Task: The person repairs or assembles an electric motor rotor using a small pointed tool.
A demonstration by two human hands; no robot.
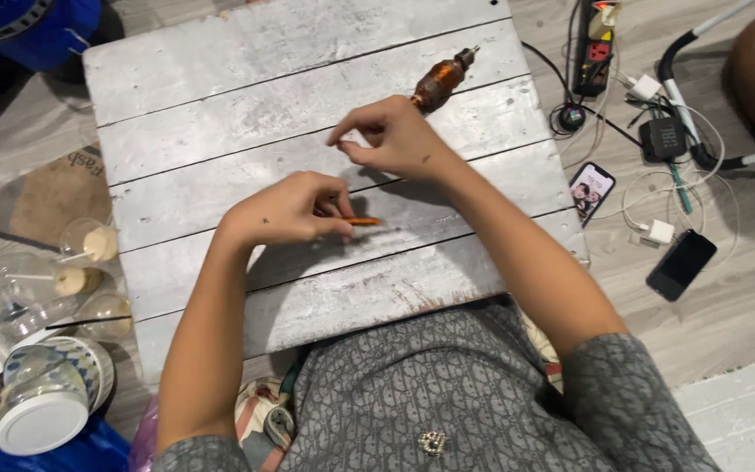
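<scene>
My left hand [294, 210] rests on a low grey wooden plank table [220, 96] and pinches a short orange stick-like piece [363, 221], whose tip pokes out to the right. My right hand [391, 135] hovers just above and to the right, thumb and forefinger pinched together; whether something tiny sits between them I cannot tell. Right behind the right hand lies a copper-wound motor armature [440, 80] with its metal shaft pointing to the far right.
Left of the table on the floor stand clear plastic cups [28, 284], a lidded jar [45, 406] and bowls. To the right lie a power strip [593, 44], chargers with white cables [657, 232], a small black speaker [664, 138] and two phones [681, 264].
</scene>
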